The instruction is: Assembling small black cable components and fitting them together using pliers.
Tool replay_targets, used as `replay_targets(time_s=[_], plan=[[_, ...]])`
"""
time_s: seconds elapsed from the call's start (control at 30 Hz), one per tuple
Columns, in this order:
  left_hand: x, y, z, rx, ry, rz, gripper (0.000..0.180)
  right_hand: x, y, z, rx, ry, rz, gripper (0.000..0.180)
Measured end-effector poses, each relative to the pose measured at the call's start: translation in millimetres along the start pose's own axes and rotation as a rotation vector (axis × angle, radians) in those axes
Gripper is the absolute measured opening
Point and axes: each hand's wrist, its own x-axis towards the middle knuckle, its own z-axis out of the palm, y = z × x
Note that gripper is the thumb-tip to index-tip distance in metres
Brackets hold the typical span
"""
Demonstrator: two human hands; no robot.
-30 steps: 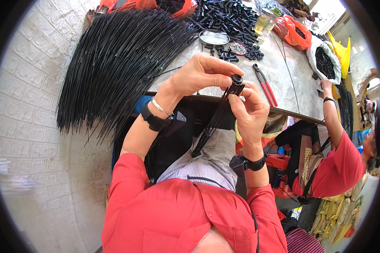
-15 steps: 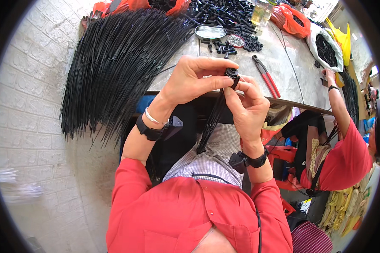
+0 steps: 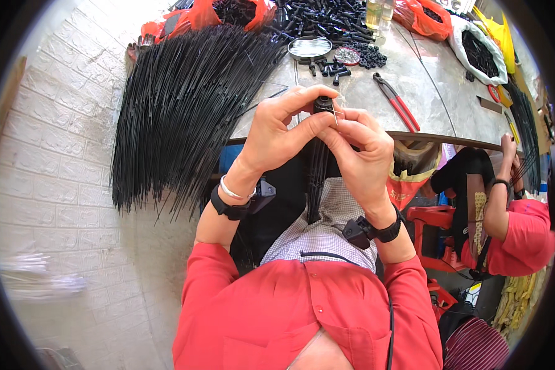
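Note:
My left hand (image 3: 283,129) and my right hand (image 3: 361,157) meet in front of my chest, both pinching a small black round hub (image 3: 324,105). A bunch of thin black rods (image 3: 317,179) hangs down from the hub between my wrists. The fingertips of both hands cover most of the hub. Each wrist wears a black band. To the left, a large fan of long black rods (image 3: 185,105) lies across the table edge and hangs over it.
The grey table (image 3: 438,105) carries red-handled pliers (image 3: 398,102), a round metal dish (image 3: 309,47), a heap of small black parts (image 3: 327,15) and red bags (image 3: 428,15). A person in red (image 3: 512,222) sits at right, beside a red stool (image 3: 428,222).
Both hands have stayed together on the hub while the rod bunch swung from slanted to nearly vertical. The view has shifted slightly toward the table.

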Motion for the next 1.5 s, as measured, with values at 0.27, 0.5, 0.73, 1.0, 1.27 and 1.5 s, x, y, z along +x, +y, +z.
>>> replay_targets(time_s=[0.27, 0.5, 0.73, 1.0, 1.27, 1.5], plan=[[1, 5, -10, 0.117, -0.048, 0.041, 0.031, -2, -2, 2, -0.049, 0.028, -0.096, 0.014], [-2, 12, -13, 0.164, -0.083, 0.114, 0.028, 0, 5, 5, 0.348, -0.074, 0.295, 0.019], [-7, 10, -6, 0.207, 0.018, 0.136, 0.024, 1, 9, 6, 0.424, -0.150, 0.283, 0.017], [-5, -11, -6, -0.593, -0.095, -0.064, 0.034, 0, 12, -1, 0.415, -0.233, 0.376, 0.014], [8, -2, 34, -0.832, -0.044, -0.071, 0.040, 10, 0, -52, 0.360, -0.065, 0.339, 0.017], [33, 74, 85, -0.339, 0.049, 0.297, 0.040, 25, -53, -103, 0.668, -0.138, 0.071, 0.039]])
